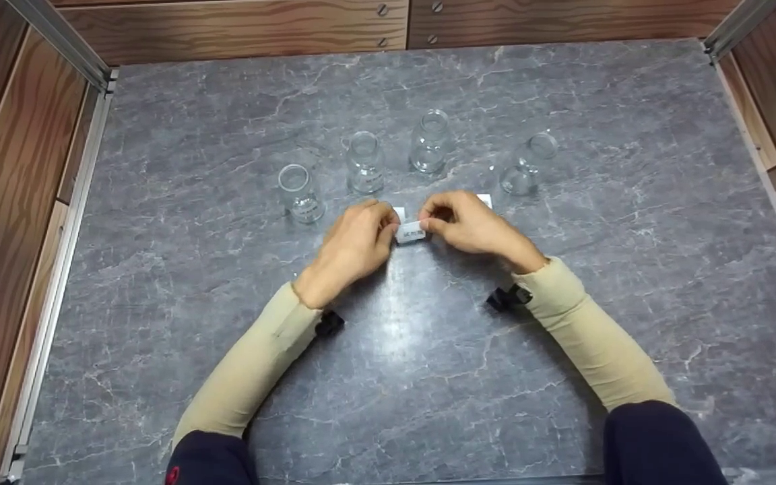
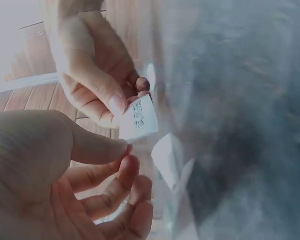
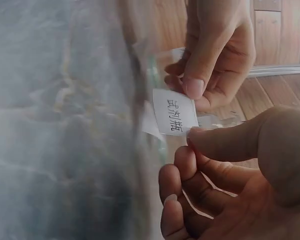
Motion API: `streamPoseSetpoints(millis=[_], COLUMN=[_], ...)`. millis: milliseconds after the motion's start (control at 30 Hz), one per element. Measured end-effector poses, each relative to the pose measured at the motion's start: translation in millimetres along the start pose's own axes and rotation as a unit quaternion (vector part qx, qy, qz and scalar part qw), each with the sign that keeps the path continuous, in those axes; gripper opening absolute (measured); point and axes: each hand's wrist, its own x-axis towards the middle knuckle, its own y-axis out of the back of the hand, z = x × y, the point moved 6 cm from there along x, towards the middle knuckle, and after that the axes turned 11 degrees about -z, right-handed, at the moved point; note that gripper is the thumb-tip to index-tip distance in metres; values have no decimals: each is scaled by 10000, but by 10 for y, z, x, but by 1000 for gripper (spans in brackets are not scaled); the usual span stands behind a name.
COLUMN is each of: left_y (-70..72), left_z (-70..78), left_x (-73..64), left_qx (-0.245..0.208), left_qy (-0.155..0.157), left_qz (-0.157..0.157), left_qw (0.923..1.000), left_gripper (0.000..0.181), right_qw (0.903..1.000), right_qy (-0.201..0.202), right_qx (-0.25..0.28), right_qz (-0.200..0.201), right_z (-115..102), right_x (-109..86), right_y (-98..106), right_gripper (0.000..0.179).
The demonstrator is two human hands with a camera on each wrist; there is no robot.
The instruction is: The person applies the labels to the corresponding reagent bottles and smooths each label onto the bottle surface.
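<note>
Between my two hands is a small white paper label with dark handwritten characters. The thumb and fingertips of my left hand pinch one end, and those of my right hand pinch the other. Both wrist views show the writing, on the label in the left one and across the label in the right one. Another white paper piece lies just behind the held label. A further white piece peeks out behind my right hand, partly covered by it.
Several clear glass vessels stand in an arc beyond my hands: a far-left one, one beside it, a taller bottle and a flask at right. Wood-patterned walls border the grey marbled tabletop.
</note>
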Motion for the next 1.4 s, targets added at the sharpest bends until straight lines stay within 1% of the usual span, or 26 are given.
streamPoseSetpoints(millis=[133, 300, 367, 600, 800, 1067, 1267, 1400], left_y=[73, 167, 212, 342, 406, 430, 436, 439], left_z=[68, 166, 209, 359, 438, 457, 437, 421], left_x=[1, -3, -6, -7, -38, -75, -69, -72], left_qx=[-393, -746, -858, -913, -1067, -1278, -1354, -1532], left_qy=[-271, -489, -602, -1094, -1363, -1645, -1851, -1906], left_qz=[-139, -357, -392, -337, -367, -508, -488, -522], left_qw=[9988, 9954, 9937, 9892, 9842, 9767, 9721, 9682], left_gripper=[10, 11, 11, 12, 12, 11, 10, 10], right_qw=[9999, 9996, 9993, 9975, 9967, 9961, 9959, 9958], right_qy=[70, 189, 242, 419, 547, 678, 735, 821], right_qx=[-70, -140, -201, -362, -343, -352, -328, -228], right_qz=[14, 126, 210, 449, 486, 446, 414, 345], right_z=[-90, -183, -219, -343, -428, -496, -508, -523], right_x=[-89, -192, -229, -372, -489, -582, -620, -638], right_y=[76, 163, 202, 328, 366, 381, 398, 407], right_gripper=[6, 7, 7, 7, 8, 8, 6, 5])
